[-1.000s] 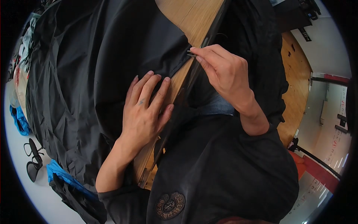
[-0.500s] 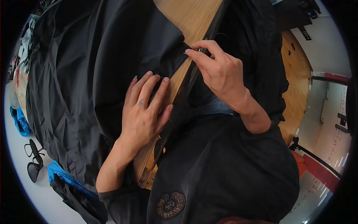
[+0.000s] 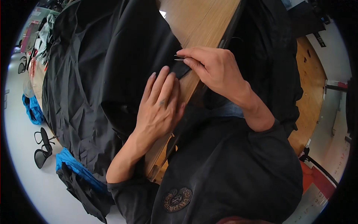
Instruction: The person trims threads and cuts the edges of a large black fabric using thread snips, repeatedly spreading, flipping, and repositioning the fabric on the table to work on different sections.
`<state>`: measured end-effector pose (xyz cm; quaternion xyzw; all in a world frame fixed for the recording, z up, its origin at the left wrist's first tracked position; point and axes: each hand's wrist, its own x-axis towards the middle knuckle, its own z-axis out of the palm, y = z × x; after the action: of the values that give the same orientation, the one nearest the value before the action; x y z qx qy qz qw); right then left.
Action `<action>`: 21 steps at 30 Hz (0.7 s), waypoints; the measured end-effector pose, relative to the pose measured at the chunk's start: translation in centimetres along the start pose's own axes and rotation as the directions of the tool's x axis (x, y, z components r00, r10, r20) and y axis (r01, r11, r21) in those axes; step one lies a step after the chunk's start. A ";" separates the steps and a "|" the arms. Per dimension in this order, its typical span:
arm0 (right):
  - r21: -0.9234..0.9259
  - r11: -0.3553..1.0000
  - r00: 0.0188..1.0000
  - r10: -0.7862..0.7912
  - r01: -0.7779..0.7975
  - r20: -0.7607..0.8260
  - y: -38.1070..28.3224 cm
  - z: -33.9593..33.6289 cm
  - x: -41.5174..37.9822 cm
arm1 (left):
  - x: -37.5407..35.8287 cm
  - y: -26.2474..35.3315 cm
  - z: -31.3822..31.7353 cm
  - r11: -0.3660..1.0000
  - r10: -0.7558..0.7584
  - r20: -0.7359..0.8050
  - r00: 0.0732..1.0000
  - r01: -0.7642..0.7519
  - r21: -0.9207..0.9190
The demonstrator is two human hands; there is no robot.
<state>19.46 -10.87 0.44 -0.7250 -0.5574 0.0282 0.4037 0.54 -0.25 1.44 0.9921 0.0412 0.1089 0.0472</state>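
Observation:
Black fabric (image 3: 84, 71) is spread over the wooden table, with its cut edge running toward my hands. My left hand (image 3: 158, 102) lies flat on the fabric close to the table's front edge, fingers stretched out. Above the fabric's corner, my right hand (image 3: 220, 69) pinches a small pair of metal tweezers (image 3: 179, 59). Two thin tips stick out past the thumb and forefinger and point left over the cloth. The rest of the tool is hidden in the hand.
Bare wood of the table (image 3: 199, 22) shows beyond the fabric. Blue cloth (image 3: 74, 170) hangs at the lower left, near a chair (image 3: 43, 149). More black fabric (image 3: 264, 56) drapes at the right, beside the wooden floor (image 3: 311, 82).
My right hand has moved left over the fabric, and the two metal tips now show more clearly. My left hand has drawn its fingers closer together, near the cloth's corner. The view has shifted slightly.

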 end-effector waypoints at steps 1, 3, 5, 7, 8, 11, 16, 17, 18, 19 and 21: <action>-0.001 1.000 1.000 -0.003 0.003 0.008 0.0 0.1 0.3 | 0.2 -0.5 0.2 0.995 0.053 0.016 0.998 -0.051 -0.088; 0.047 0.999 0.991 -0.006 0.000 0.135 0.0 0.3 0.8 | 0.2 -0.9 0.5 0.979 0.098 0.022 0.995 -0.093 -0.183; 0.131 0.988 0.987 0.059 -0.079 0.147 0.1 0.3 1.5 | 0.1 -1.1 0.5 0.955 0.049 0.052 0.997 -0.032 -0.294; 0.242 0.951 0.978 0.172 -0.195 0.115 0.4 0.1 1.7 | 0.0 -1.0 0.5 0.934 0.014 0.055 0.998 0.007 -0.358; 0.230 0.955 0.979 0.162 -0.188 0.128 0.5 -0.3 1.6 | -0.2 -1.0 0.4 0.948 -0.004 0.059 0.998 0.023 -0.318; 0.151 0.972 0.982 0.188 -0.182 -0.024 0.7 -1.3 0.1 | -0.3 -0.8 0.6 0.967 -0.042 0.052 0.998 0.054 -0.249; 0.015 0.995 0.994 0.096 -0.096 0.052 -0.2 -1.7 -1.3 | -0.2 -0.7 0.5 0.962 -0.069 0.062 0.996 0.083 -0.259; -0.025 0.998 0.997 0.066 -0.065 0.047 -0.5 -1.8 -1.1 | -0.3 -0.8 0.6 0.961 -0.070 0.058 0.996 0.082 -0.264; -0.063 0.998 0.999 0.034 -0.031 0.042 -0.7 -1.9 -1.1 | -0.3 -0.8 0.6 0.960 -0.071 0.053 0.996 0.082 -0.268; -0.063 0.998 0.998 0.034 -0.031 0.047 -0.9 -1.8 -1.1 | -0.3 -0.7 0.6 0.959 -0.074 0.054 0.996 0.086 -0.271; -0.136 0.991 0.997 0.000 0.010 0.071 -1.0 -1.7 -1.1 | -0.3 -0.7 0.6 0.963 -0.074 0.052 0.996 0.085 -0.255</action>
<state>19.08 -12.71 1.77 -0.7480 -0.5739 0.0146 0.3331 0.38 0.36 0.73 0.9772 0.0655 0.0905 0.1806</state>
